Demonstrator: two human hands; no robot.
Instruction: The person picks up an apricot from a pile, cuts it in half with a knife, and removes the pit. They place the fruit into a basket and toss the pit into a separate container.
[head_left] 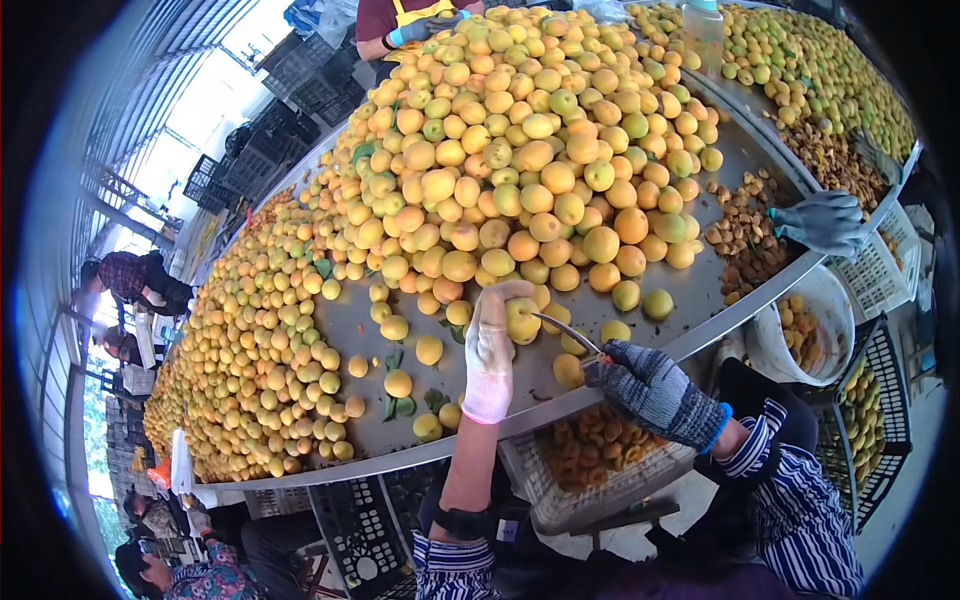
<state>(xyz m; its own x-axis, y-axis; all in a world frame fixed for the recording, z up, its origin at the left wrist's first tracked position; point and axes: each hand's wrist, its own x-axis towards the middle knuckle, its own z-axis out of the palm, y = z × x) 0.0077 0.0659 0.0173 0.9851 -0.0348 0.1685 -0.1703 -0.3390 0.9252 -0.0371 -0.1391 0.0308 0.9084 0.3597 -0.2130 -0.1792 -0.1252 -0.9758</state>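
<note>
My left hand (pixel 489 345), in a pale glove with a pink cuff, curls its fingers round a yellow apricot (pixel 521 324) above the metal table. In my right hand (pixel 655 392), in a dark grey knit glove with a blue edge, is a knife with a curved blade (pixel 567 331). The blade's tip meets the apricot's right side in this view. A few loose apricots (pixel 568 371) lie on the table close under the blade. Beyond both hands rises a large heap of apricots (pixel 540 170).
The metal table rim (pixel 715 325) runs before me. Below it stand a crate of apricot halves (pixel 590 450), a white bucket (pixel 845 345) and a black crate (pixel 890 390). Brown pits (pixel 748 235) lie at right, near another person's gloved hand (pixel 822 222). A person in an apron (pixel 415 15) stands opposite.
</note>
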